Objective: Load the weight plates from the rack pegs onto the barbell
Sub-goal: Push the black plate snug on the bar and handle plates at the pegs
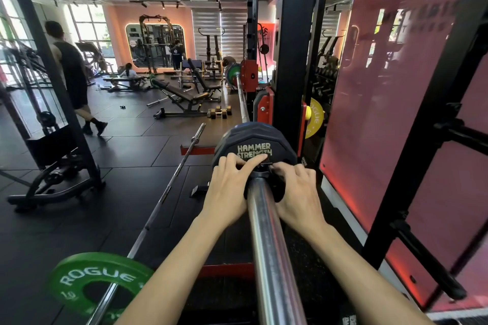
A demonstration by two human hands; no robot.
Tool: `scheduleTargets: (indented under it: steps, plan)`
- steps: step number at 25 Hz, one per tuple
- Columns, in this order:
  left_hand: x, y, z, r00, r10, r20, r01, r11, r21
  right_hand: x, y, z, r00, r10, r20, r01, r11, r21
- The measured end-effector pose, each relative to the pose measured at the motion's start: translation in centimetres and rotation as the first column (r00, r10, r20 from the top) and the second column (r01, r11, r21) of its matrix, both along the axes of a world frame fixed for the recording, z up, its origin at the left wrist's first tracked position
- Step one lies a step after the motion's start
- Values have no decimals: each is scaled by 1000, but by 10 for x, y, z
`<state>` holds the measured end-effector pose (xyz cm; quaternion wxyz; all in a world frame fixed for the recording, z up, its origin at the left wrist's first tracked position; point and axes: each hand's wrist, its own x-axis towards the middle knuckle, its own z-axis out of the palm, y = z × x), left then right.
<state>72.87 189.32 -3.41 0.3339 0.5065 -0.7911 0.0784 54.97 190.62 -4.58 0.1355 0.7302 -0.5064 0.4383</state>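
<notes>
The barbell's steel sleeve (269, 245) runs away from me to a black Hammer Strength plate (253, 137) seated on it, next to the rack upright (298, 47). A black collar (260, 174) sits on the sleeve against the plate. My left hand (229, 187) curls over the collar's left side and top, its fingertips on the plate face. From the other side, my right hand (298, 192) grips the collar with bent fingers. A yellow Rogue plate (315, 117) hangs on a rack peg behind the upright. At the bar's far end sits a green plate (233, 74).
A second barbell (169, 187) lies on the floor to my left, carrying a green Rogue plate (97, 280) at its near end. Bare black pegs (427, 258) stick out of the frame at right before a red wall. A person (71, 74) walks at far left; benches stand beyond.
</notes>
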Motion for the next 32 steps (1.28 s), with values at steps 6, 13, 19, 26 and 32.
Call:
scheduleTargets:
  steps: [6,13,19,26,32]
  plan:
    - [5,-1,-7,1000,-7,-17,6,995,-99,-3,-3,9,973,15,-229,-24,999,-37]
    - [8,3,-19,979,-44,-198,19,992,-124,-11,-9,10,939,38,-341,-60,997,-55]
    - [8,7,-24,953,-78,-293,51,994,-99,-6,-7,9,965,51,-258,-81,991,-107]
    - [13,4,-13,969,-121,-217,106,991,-79,4,-4,-3,995,87,-50,-91,993,-81]
    - [14,4,-14,969,-118,-216,102,991,-87,2,-4,0,992,49,-113,-60,993,-100]
